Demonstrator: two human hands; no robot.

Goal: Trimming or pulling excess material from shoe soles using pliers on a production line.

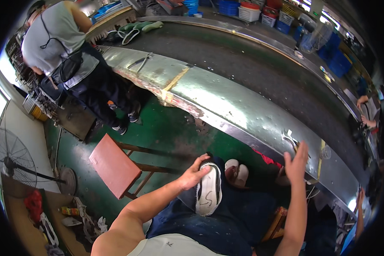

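My left hand (195, 174) grips a shoe upper (210, 190) that rests on my lap with its pale underside facing up. A dark line winds over that underside, and a black edge runs round it. To the right, my right hand (298, 165) is raised over the edge of the metal ledge (226, 104), fingers stretched and thumb apart. Just beyond its fingers lies a pair of metal pliers (289, 137), partly hidden behind the hand; I see no grip on them.
A dark conveyor belt (243, 55) runs beyond the ledge. A pink-topped stool (115, 166) stands at left, near a floor fan (13, 162) and a cardboard box (19, 196). A person (59, 47) stands at far left. Another person's hands (365, 111) show at far right.
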